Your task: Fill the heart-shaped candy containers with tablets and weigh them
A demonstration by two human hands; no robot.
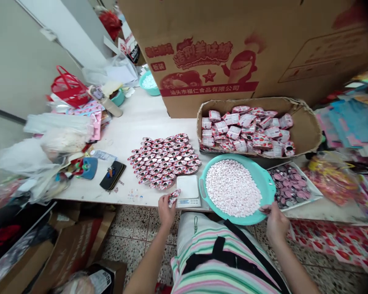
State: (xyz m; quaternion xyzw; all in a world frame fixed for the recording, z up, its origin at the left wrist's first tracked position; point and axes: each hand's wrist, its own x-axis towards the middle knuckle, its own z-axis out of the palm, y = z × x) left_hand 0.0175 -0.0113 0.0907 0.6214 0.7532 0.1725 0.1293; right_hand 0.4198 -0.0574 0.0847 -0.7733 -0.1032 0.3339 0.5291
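**L hand** (165,212) fingers were closed on a small foil-wrapped sweet pack (173,197), held just left of a digital scale (187,188), nr front edge of the worktop (141,112). R hand (276,223) fingers were bent at near rim of a teal plastic basin (265,181); grip couldn't be told. Pale pink-white sweets (233,188) were heaped in basin. Foil-wrapped round sweets (164,161) were laid out in overlapping rows behind scale. Cardboard tray (308,130) of pink-&-white packets (242,130) was set behind basin, w/ tray of dark round discs (290,185) to its R. Large printed carton (208,53) was stood at back edge.
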